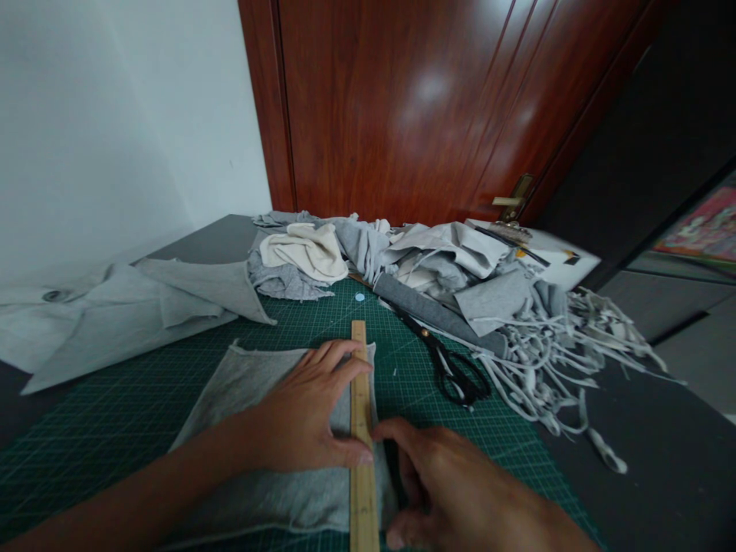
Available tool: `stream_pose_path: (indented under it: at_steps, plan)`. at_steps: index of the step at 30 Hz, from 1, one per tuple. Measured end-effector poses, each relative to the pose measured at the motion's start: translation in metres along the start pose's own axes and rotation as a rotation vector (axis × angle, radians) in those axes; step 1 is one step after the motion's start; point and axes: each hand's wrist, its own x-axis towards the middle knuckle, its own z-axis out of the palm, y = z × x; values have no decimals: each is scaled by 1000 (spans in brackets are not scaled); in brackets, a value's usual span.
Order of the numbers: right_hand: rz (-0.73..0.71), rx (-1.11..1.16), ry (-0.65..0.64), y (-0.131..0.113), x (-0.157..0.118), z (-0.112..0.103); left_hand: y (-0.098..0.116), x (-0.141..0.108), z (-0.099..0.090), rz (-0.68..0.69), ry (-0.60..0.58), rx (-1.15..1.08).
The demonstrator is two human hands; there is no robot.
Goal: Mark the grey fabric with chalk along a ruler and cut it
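A piece of grey knit fabric (264, 494) lies flat on a green cutting mat (310, 314). Along its right side runs a wooden ruler (361, 410), leaving a narrow strip of cloth showing beyond it. My left hand (313, 410) is spread over the cloth, its fingertips and thumb pressing on the ruler. Right of the ruler, my right hand (454, 479) is curled, with the index finger pointing at the ruler's edge. Something dark shows under its fingers, mostly hidden, and I cannot make out what it is. Black-handled scissors (451, 364) rest on the mat further right.
A heap of grey and white fabric pieces (310, 253) lies at the back, with a dark grey fabric roll (437, 310) before it. Tangled fabric strips (534, 368) spread to the right. Light grey cloth (138, 307) covers the left. A wooden door (391, 115) stands behind.
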Motion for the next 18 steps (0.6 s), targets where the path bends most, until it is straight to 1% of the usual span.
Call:
stream_pose_path:
  at_steps: [5, 9, 12, 14, 15, 16, 17, 18]
  plan:
    - [13, -75, 23, -3, 5, -1, -1, 0, 1, 6, 2, 6]
    - [-4, -131, 39, -12, 0, -7, -2, 2, 1, -8, -24, -1]
    - [-19, -144, 11, -17, -5, -20, -2, 4, 0, -11, -24, -13]
    - [-94, -133, -50, -15, -2, -34, -2, 5, 0, -16, -19, -13]
    - [-157, -115, -87, -13, 3, -41, -3, 6, 1, -17, -19, -11]
    - [-189, -86, -79, -9, 10, -48, -3, 6, 1, -18, -19, -7]
    - [-197, -72, -38, -5, 19, -55, -3, 6, 2, -17, -18, -3]
    - [-187, -58, 35, -1, 30, -60, -4, 6, 3, -17, -10, -2]
